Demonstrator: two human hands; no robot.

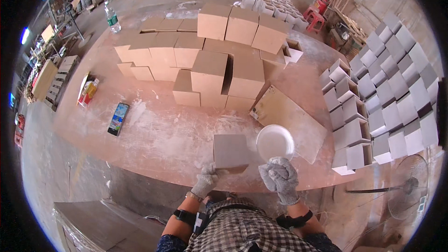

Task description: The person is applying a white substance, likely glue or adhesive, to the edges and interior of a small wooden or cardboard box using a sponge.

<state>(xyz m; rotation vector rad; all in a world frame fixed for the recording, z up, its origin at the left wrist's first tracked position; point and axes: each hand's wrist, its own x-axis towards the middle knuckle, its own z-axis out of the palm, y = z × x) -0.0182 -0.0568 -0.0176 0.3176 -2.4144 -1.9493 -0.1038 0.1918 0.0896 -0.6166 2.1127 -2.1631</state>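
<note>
Brown cardboard-coloured boxes [245, 74] stood stacked toward the tabletop's [154, 154] far edge; a round white bowl [275, 143] sat just beyond your gloved right hand [280, 177], closed fist-like, its contents hidden. The grey-topped square box [231, 151] lay by the near edge, between your hands, your gloved left hand [204, 181] touching its near left corner; whether it gripped, I couldn't tell.

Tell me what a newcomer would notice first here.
Stacked tan boxes dominate the middle of the table, and rows of greyish boxes fill the right. Near the front edge, the gloved left hand meets a grey-topped box; the gloved right hand is curled beside a white bowl.
</note>
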